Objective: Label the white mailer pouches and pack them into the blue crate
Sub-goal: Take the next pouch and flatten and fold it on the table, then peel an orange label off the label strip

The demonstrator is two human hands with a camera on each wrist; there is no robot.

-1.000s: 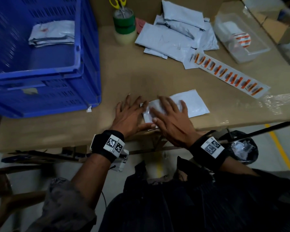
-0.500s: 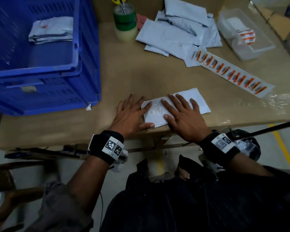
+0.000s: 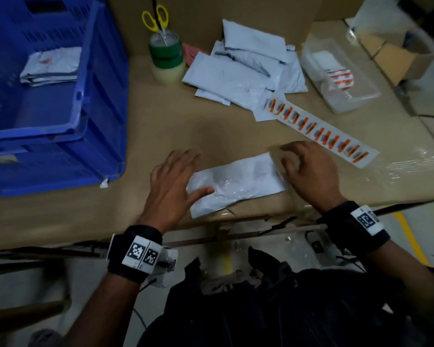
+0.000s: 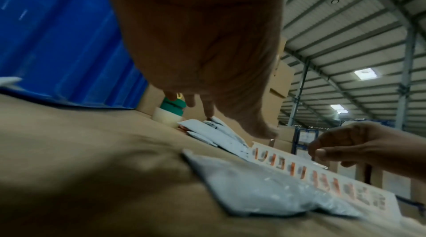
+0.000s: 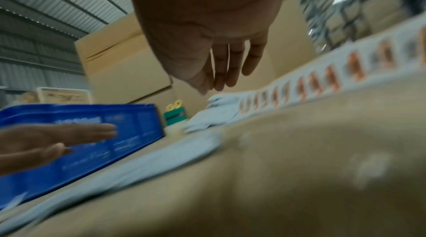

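A white mailer pouch (image 3: 238, 182) lies flat near the table's front edge. My left hand (image 3: 178, 176) is at its left end, fingers straight and spread, with the thumb (image 3: 203, 192) lying on the pouch. My right hand (image 3: 301, 164) hovers over the pouch's right end, blurred, with loosely curled fingers that hold nothing; in the right wrist view its fingers (image 5: 228, 69) hang free. The strip of orange labels (image 3: 321, 134) lies just beyond the right hand. The blue crate (image 3: 85, 126) stands at the left with labelled pouches (image 3: 50, 65) inside. Unlabelled pouches (image 3: 246, 71) are piled at the back.
Stacked tape rolls (image 3: 166, 61) with yellow scissors (image 3: 156, 18) stand behind the crate's right corner. A clear plastic box (image 3: 341, 78) holding a label roll sits at the back right. A cardboard box wall (image 3: 236, 8) closes the back. Bare tabletop (image 3: 198, 121) lies between the pouch and the pile.
Both hands were pressing flat side by side on the pouch. They have moved apart: the left to the pouch's left end, the right lifted off to its right end, near the label strip.
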